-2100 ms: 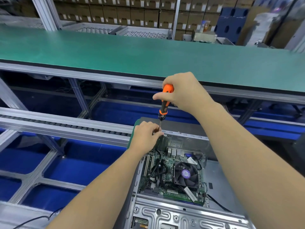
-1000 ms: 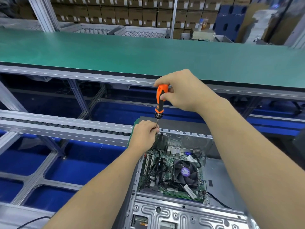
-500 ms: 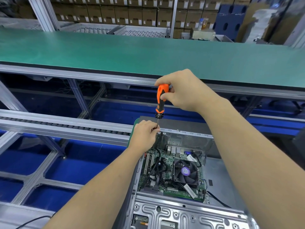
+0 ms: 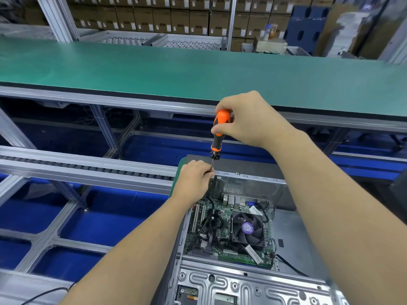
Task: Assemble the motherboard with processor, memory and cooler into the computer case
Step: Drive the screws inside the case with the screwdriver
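Note:
An open grey computer case [image 4: 246, 285] lies in front of me with a green motherboard [image 4: 222, 241] inside it. A black cooler fan [image 4: 247, 228] sits on the board. My right hand [image 4: 244, 118] grips the orange-and-black handle of a screwdriver [image 4: 217, 137] that stands upright over the case's far left rim. My left hand [image 4: 193, 178] pinches the shaft near its tip at that rim. The tip and any screw are hidden by my fingers.
A long green workbench top [image 4: 198, 69] runs across behind the case. A roller conveyor rail [image 4: 88, 167] lies to the left, with aluminium frame bars over a blue floor below. Stacked cardboard boxes [image 4: 167, 20] fill the shelves at the back. A black cable [image 4: 44, 293] lies at lower left.
Both hands stay at the case's rear rim. The screwdriver has stayed upright on the same spot, and my right hand's fingers have shifted slightly on the handle.

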